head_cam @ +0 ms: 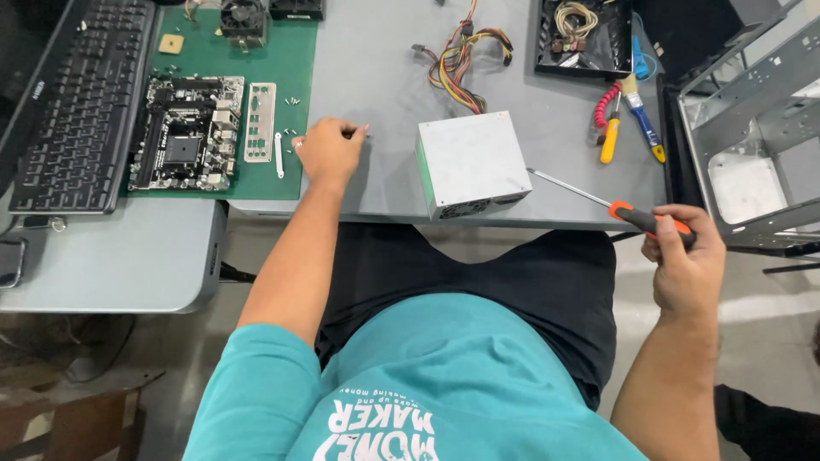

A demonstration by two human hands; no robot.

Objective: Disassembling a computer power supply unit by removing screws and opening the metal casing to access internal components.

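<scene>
My left hand (329, 152) rests on the grey table at the edge of the green mat (290, 51), fingers pinched on a small dark screw. Loose screws (290, 134) lie on the mat just left of it. My right hand (683, 256) is off the table's front right edge, closed around the orange-and-black handle of a long screwdriver (598, 202), whose shaft points up-left toward a grey power supply box (471, 162). The box sits between my hands, its bundle of coloured wires (461, 64) trailing behind it.
A motherboard (184, 132) and a metal port plate (260, 121) lie on the mat; a black keyboard (81, 102) is at the far left. More screwdrivers (628, 119), a black parts tray (585, 34) and an open metal computer case (752, 128) stand at the right.
</scene>
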